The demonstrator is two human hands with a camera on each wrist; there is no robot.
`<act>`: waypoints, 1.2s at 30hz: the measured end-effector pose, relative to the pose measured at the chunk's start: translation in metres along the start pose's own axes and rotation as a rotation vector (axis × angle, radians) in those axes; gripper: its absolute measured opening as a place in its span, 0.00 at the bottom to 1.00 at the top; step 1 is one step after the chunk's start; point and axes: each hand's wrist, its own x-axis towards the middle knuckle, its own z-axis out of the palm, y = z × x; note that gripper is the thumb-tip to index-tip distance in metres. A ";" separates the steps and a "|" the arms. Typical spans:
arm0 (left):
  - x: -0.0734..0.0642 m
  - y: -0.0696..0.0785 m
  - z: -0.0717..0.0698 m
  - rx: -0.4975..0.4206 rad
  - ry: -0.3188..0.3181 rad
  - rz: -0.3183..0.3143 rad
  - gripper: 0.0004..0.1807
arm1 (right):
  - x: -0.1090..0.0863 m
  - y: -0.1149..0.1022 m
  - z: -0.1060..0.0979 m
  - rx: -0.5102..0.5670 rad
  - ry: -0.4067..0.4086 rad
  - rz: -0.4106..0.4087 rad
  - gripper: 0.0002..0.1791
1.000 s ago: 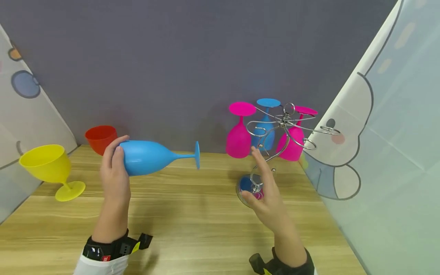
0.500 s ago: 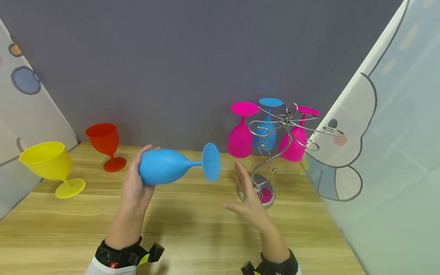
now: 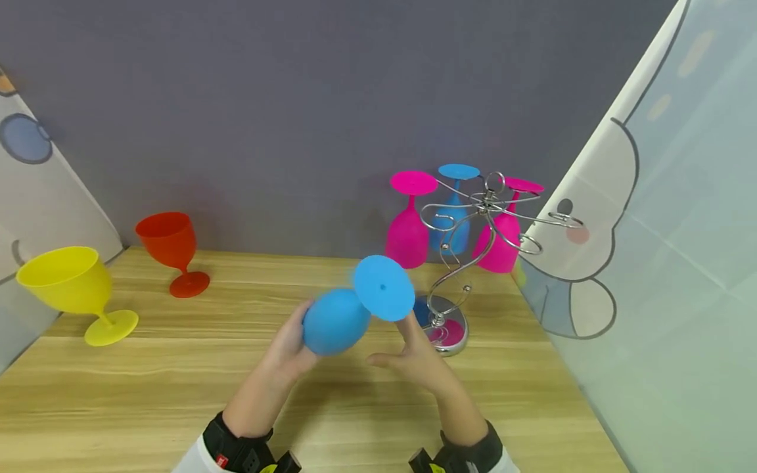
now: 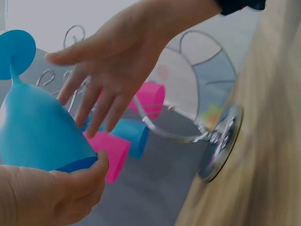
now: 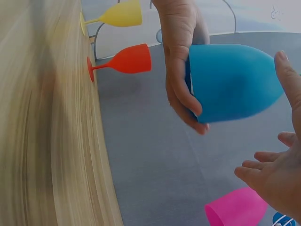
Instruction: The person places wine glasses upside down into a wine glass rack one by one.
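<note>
My left hand [image 3: 290,348] grips a blue plastic wine goblet [image 3: 336,322] round the rim end of its bowl, as the right wrist view shows. The goblet lies tilted in the air, its round foot pointing right and up toward the head camera. My right hand [image 3: 420,358] is spread, fingers extended and thumb apart, just behind the foot; its fingertips are partly hidden there, and contact cannot be told. Behind it stands a chrome wire glass rack [image 3: 487,207]. Two pink goblets [image 3: 408,236] and another blue goblet [image 3: 451,226] hang upside down from its loops.
At the left of the wooden table [image 3: 236,407] stand an upright yellow goblet [image 3: 65,282] and a red goblet [image 3: 168,240]. A grey wall [image 3: 266,131] closes off the back. The rack's round mirrored base [image 3: 461,345] rests at right.
My left hand has carried the blue goblet rightward and down, turning its foot toward the head camera. My right hand has drawn left, away from the rack, toward the goblet.
</note>
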 end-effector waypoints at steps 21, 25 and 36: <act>-0.006 -0.021 0.020 -0.158 -0.399 -0.244 0.34 | -0.003 -0.007 -0.001 -0.014 -0.096 0.104 0.64; -0.007 -0.021 0.021 -0.186 -0.441 -0.249 0.35 | -0.002 -0.007 0.000 -0.026 -0.102 0.067 0.63; -0.006 -0.028 0.021 -0.183 -0.456 -0.258 0.35 | -0.005 -0.009 -0.001 -0.080 -0.109 0.017 0.66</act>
